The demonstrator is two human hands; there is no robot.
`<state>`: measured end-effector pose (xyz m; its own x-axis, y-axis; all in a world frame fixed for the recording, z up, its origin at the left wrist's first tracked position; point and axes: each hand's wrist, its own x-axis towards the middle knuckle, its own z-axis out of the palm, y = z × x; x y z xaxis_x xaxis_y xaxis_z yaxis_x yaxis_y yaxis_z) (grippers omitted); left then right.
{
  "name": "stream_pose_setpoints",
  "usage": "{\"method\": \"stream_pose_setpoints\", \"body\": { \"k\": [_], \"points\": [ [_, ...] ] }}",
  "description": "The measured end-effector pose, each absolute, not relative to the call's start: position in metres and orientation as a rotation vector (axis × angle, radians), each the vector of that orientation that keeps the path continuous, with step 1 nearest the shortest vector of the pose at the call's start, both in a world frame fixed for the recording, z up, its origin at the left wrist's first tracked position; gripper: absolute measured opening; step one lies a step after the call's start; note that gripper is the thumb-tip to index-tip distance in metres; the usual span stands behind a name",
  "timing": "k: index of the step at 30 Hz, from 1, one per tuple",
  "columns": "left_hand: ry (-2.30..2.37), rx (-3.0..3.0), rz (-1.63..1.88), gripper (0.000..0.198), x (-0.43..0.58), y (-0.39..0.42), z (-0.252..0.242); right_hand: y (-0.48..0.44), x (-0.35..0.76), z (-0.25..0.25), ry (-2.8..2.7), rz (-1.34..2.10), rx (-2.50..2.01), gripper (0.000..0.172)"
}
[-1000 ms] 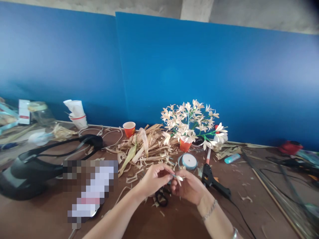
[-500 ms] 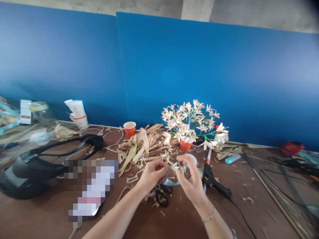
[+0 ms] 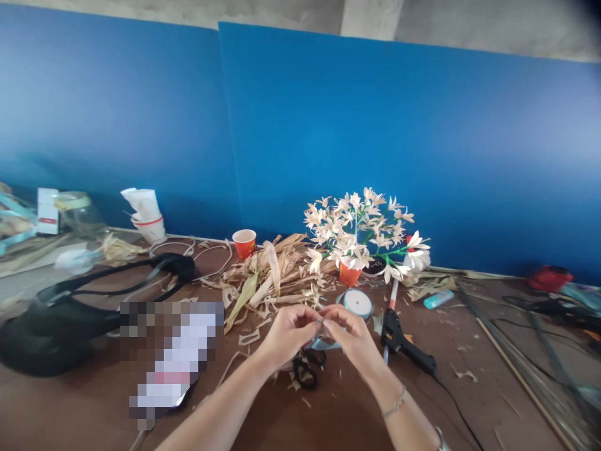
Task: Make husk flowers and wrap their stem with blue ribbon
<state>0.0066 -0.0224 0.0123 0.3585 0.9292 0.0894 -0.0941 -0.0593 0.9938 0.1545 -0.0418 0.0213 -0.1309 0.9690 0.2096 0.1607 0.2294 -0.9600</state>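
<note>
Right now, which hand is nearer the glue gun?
Right. The right hand is just left of the glue gun, not touching it; the left hand is farther left, past the right hand.

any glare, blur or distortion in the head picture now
Head view: pale sheen washes the outer ends of the blue panels, upper right corner dark; head view: a pixelated patch sits left of the left hand, the jar looks soft, and the small thing between the fingers is too unclear to name.
</note>
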Motion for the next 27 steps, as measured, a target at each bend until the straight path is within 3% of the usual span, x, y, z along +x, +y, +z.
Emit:
{"method": "stream_pose_setpoints", "body": {
  "k": [7, 27],
  "points": [
    [0.832, 1.345, 1.063, 0.010, 0.0073, -0.0239, 0.0129, -0.0441, 0.1513, 0.0245, -1.326, 1.327, -1.047, 0.025],
    [0.796, 1.180, 1.083, 0.022, 0.0016, -0.0173, 0.0096, -0.0471, 0.1519, 0.0296, -1.249, 1.308, -1.096, 0.021]
  ]
}}
